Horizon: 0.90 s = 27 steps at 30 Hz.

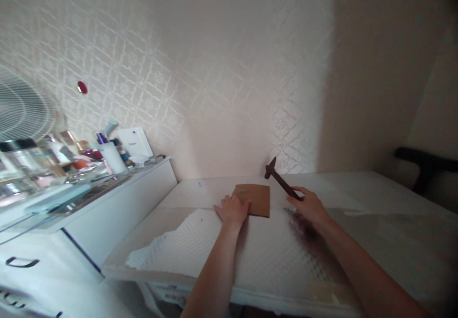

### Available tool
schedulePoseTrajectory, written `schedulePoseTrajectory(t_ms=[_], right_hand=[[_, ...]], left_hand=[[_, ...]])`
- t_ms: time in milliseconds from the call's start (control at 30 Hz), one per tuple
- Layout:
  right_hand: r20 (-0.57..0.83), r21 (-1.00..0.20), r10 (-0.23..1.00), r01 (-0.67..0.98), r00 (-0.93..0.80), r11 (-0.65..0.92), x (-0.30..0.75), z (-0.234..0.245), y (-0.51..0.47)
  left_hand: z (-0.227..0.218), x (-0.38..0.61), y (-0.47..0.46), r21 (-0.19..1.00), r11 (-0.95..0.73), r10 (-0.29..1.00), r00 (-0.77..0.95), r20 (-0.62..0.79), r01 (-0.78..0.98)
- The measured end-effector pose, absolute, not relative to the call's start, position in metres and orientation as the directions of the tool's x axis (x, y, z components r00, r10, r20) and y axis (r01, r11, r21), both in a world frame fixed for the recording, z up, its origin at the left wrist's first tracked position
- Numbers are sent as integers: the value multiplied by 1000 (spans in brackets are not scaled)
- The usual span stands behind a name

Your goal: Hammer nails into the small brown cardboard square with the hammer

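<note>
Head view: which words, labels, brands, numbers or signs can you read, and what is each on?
None can be read.
White box or card: small dark marks, too blurred to read.
White bottle: no legible label.
Brown board under the left hand: no readable text.
Hammer in the right hand: no lettering visible.

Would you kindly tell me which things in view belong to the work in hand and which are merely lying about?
In use:
hammer, in the right hand
brown board, under the left hand

Apparently just standing about:
fan
white bottle
black-lidded jar
</note>
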State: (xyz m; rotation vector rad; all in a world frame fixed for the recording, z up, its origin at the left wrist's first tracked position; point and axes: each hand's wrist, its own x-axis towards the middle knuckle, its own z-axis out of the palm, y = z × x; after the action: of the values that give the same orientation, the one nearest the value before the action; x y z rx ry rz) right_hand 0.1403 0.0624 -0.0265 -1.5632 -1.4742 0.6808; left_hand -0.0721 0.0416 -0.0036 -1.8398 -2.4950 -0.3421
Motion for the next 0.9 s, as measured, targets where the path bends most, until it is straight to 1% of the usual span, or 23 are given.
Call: schedulePoseTrajectory(t_ms=[67,133,233,300,467,767,900], right_hand=[[164,-878,983,466,87,105,137,-24,60],[200,-876,979,454,42,160,135,-23,59],[263,-856,964,454,-32,248,132,-23,58],[273,-845,959,457,-78,277,130,-24,57],[262,-832,955,470,-136,295,126,-23,54],[292,-841,938,416,-186,345,125,-25,54],[245,-862,955,412,-169,294,124,-25,54]], left_hand=[[-3,-72,40,185,253,951,-280,135,950],[-3,-72,39,206,216,966,-239,98,955],[-4,-71,39,194,171,983,-182,37,966],[-6,-71,39,185,170,985,-175,8,968],[-8,-71,41,193,173,985,-170,-31,966],[-8,-72,43,174,179,984,-171,-59,968],[-8,-72,43,166,179,984,-172,-56,970]])
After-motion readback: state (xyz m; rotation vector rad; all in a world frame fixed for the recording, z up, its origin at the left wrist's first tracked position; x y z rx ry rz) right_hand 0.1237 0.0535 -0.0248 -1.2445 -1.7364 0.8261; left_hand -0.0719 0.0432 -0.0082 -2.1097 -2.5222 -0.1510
